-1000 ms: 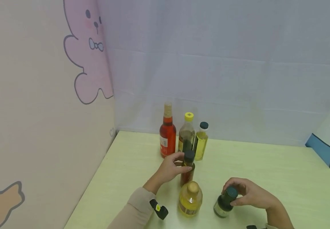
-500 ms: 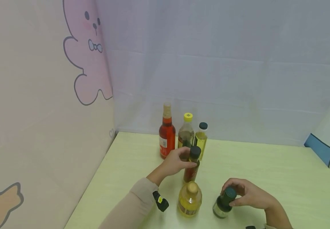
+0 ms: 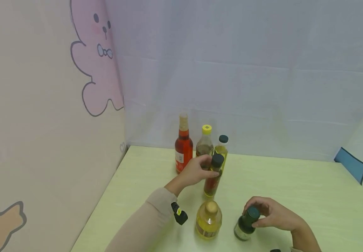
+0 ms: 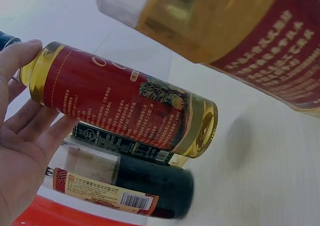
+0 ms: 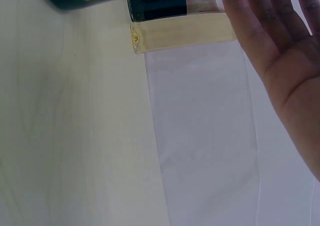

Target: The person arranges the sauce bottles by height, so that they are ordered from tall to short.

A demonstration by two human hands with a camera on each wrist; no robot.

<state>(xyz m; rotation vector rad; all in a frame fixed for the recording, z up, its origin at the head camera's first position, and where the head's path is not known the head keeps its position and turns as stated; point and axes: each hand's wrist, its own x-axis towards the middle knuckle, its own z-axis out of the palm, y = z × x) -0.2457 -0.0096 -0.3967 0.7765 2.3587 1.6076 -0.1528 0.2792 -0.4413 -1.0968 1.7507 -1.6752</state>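
Note:
In the head view my left hand [image 3: 197, 171] grips the neck of an oil bottle [image 3: 212, 183] with a black cap. Its red label [image 4: 115, 95] faces the left wrist camera, and whether its base touches the table I cannot tell. My right hand [image 3: 274, 211] holds a small dark green bottle [image 3: 245, 224] by the neck, under its green cap. Between the hands stands a round bottle of yellow oil [image 3: 209, 220] with a gold cap. Just behind the left hand are a yellow-capped bottle [image 3: 204, 147] and a slim yellow oil bottle [image 3: 221, 150], both partly hidden.
A tall bottle of red liquid [image 3: 183, 148] stands at the back left, close to the left hand. The pale yellow-green table [image 3: 282, 182] meets a hanging white cloth [image 3: 241, 87] behind and a wall with cartoon figures [image 3: 42, 105] on the left.
My left hand has moved the red-labelled oil bottle away from me and slightly right, closer to the back bottles. The right hand and its green bottle have stayed about where they were.

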